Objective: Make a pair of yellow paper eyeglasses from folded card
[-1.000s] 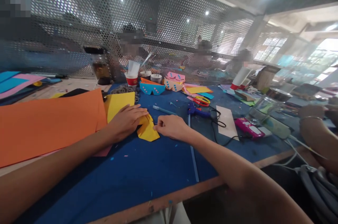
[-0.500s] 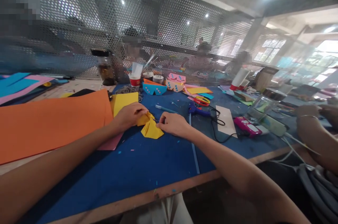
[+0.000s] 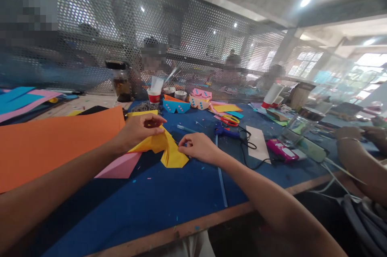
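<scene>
A grey perforated metal screen (image 3: 193, 39) crosses the upper part of the frame, and below it the dark blue tabletop (image 3: 151, 208) fills the middle and lower area. A large orange sheet (image 3: 60, 140) lies at the left side, with a pink sheet (image 3: 119, 167) just beside it, below the left wrist.

Another person's forearm (image 3: 359, 156) comes in at the right edge. Slightly left of the frame's centre is the left hand (image 3: 139, 132), loosely open: fingers part-curled, a gap between forefinger and thumb, the thumb tip against the upper edge of a folded yellow paper (image 3: 173, 156). Whether it presses there I cannot tell. The right hand (image 3: 201, 147), near the centre, has thumb and forefinger pinched together on that paper's right edge. The yellow piece spans the space between both hands, its creased end flaring low.

Smaller things surround them: a clear lidded jar (image 3: 294, 130) at right, a dark-lidded jar (image 3: 121, 83) of brown contents at upper left of centre, a pale card (image 3: 258, 144), and a magenta device (image 3: 282, 150) whose white panels are too small to read. Behind the hands sit blue paper glasses (image 3: 177, 107) and a red-and-white cup (image 3: 154, 96), its mark illegible. Smaller yet are a blue glue gun (image 3: 226, 132) and red-and-yellow scissors (image 3: 230, 120).
</scene>
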Action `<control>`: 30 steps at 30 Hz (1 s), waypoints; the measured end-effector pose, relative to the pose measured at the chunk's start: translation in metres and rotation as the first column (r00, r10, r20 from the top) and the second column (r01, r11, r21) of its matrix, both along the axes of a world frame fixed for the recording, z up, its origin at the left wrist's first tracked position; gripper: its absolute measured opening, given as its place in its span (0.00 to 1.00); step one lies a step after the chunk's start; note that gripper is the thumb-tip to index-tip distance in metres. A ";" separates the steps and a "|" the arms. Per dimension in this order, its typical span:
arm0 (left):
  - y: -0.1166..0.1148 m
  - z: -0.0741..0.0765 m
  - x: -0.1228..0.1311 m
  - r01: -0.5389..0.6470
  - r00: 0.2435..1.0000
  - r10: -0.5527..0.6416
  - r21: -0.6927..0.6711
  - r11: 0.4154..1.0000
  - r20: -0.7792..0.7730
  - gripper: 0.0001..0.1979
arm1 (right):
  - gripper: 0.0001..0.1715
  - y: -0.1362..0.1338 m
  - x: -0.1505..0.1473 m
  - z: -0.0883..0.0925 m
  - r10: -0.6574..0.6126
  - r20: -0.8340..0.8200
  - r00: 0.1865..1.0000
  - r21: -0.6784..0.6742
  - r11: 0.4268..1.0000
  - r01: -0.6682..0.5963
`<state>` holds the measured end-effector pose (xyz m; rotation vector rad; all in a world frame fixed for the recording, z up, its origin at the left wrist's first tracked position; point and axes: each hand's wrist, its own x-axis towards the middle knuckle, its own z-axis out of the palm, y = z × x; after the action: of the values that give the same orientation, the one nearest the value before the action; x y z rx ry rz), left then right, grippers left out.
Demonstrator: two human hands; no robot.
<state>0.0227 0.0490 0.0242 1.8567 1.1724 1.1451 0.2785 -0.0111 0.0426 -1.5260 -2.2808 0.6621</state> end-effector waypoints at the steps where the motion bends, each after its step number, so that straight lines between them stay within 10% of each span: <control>1: -0.005 0.008 -0.001 -0.009 1.000 0.009 0.012 1.000 0.001 0.21 | 0.10 -0.002 0.000 0.001 -0.018 -0.007 1.000 0.025 1.000 0.018; 7: -0.050 0.035 0.005 -0.068 0.985 0.114 0.314 0.947 -0.130 0.15 | 0.07 0.001 0.006 -0.002 -0.099 -0.236 0.967 0.231 0.961 0.155; 13: -0.089 0.011 0.022 0.236 0.899 0.147 0.738 0.632 -0.413 0.08 | 0.05 0.011 0.005 -0.006 -0.037 -0.653 0.757 0.095 0.987 0.131; 18: -0.096 -0.007 0.032 0.445 0.793 0.184 0.758 0.477 -0.581 0.12 | 0.13 0.010 -0.001 -0.006 -0.022 -0.750 0.661 0.050 0.995 0.089; 23: -0.095 -0.012 0.037 0.422 0.829 0.082 0.717 0.555 -0.552 0.09 | 0.15 0.016 0.001 -0.009 0.016 -0.728 0.685 0.093 0.993 0.075; 30: -0.068 0.010 0.022 -0.103 0.992 0.120 0.272 0.957 -0.047 0.22 | 0.33 0.014 0.006 -0.004 0.129 -0.576 0.807 0.091 0.991 -0.093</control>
<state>0.0447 -0.0188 0.0340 2.0637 1.2191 1.3761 0.2848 0.0026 0.0382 -0.9767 -1.8948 0.9345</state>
